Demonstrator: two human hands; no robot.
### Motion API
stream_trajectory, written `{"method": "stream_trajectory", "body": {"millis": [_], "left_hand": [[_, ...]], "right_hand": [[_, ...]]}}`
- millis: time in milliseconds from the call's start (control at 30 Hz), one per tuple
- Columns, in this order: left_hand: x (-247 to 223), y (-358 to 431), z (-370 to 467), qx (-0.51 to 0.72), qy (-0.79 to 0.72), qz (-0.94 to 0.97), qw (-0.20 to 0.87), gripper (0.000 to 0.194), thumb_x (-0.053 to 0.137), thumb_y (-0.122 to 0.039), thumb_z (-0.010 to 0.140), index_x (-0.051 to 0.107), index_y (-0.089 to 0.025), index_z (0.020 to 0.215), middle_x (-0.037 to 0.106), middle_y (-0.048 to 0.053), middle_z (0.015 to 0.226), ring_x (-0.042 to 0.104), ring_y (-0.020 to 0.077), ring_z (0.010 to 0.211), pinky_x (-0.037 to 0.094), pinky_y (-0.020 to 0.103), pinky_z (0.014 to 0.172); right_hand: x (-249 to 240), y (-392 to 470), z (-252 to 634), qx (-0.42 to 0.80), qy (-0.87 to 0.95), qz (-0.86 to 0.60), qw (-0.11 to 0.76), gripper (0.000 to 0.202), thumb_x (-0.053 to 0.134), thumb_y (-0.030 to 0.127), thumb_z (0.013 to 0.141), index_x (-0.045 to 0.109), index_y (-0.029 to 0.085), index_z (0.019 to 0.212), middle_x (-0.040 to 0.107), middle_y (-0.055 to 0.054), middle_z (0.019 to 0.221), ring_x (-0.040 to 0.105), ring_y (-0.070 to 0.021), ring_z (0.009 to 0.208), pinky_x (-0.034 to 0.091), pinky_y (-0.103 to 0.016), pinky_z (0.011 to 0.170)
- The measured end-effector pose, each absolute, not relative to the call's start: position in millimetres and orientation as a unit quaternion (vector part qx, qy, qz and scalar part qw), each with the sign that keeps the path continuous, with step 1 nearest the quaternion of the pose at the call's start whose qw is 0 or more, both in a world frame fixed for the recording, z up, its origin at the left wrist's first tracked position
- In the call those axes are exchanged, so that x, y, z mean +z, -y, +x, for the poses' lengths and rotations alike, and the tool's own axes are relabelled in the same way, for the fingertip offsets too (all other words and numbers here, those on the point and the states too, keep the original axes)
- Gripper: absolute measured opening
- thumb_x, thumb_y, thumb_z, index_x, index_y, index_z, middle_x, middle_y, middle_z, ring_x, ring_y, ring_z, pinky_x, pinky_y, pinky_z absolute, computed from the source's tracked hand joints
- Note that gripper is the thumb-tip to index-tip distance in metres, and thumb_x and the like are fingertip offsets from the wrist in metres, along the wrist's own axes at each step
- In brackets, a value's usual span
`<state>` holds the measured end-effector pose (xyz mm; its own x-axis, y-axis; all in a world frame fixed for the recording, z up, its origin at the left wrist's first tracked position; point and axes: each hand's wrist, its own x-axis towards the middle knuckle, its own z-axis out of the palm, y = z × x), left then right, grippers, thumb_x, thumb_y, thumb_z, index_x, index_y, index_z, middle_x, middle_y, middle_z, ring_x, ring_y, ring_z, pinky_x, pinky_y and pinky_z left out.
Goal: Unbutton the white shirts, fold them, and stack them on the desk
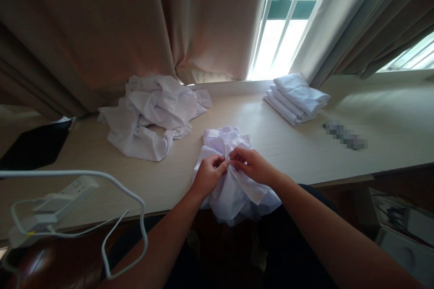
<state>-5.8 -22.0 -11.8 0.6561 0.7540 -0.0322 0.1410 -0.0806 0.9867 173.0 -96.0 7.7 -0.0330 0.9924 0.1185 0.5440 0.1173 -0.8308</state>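
Observation:
A white shirt (220,192) lies bunched at the table's front edge, its lower part hanging over toward my lap. My left hand (212,171) pinches the fabric along its middle. Close against it, my right hand (249,162) pinches the same strip of cloth from the other side. The fingertips of both hands nearly meet, and whatever small detail lies between them, such as a button, is hidden. The collar end of the shirt points away from me.
A crumpled heap of white clothes (152,113) lies back left; a folded white stack (296,99) stands back right by a pixelated object (344,134). A power strip (68,201) with a looping white cable (127,189) is at left, near a black flat item (37,144). Curtains hang behind.

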Motion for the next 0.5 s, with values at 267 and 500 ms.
{"method": "stream_trajectory", "body": {"millis": [267,500], "left_hand": [[-8,26,-5,0.266,-0.322,0.685,0.597,0.03,0.061,-0.043,0.085,0.066,-0.014,0.075,0.057,-0.001,0.067,0.049,0.0128,0.065,0.038,0.023,0.063],[-7,29,-4,0.262,-0.313,0.688,0.599,0.028,0.059,-0.04,0.087,0.062,-0.014,0.076,0.054,-0.002,0.068,0.047,0.0116,0.065,0.037,0.022,0.062]], "right_hand": [[3,95,176,0.398,0.602,-0.586,0.368,0.018,0.05,0.033,0.095,0.057,0.019,0.086,0.058,0.001,0.072,0.055,-0.0133,0.068,0.043,-0.027,0.066],[-7,93,178,0.453,0.576,-0.558,0.39,0.02,0.052,0.036,0.095,0.056,0.019,0.086,0.055,0.002,0.07,0.052,-0.0121,0.065,0.043,-0.026,0.063]]}}
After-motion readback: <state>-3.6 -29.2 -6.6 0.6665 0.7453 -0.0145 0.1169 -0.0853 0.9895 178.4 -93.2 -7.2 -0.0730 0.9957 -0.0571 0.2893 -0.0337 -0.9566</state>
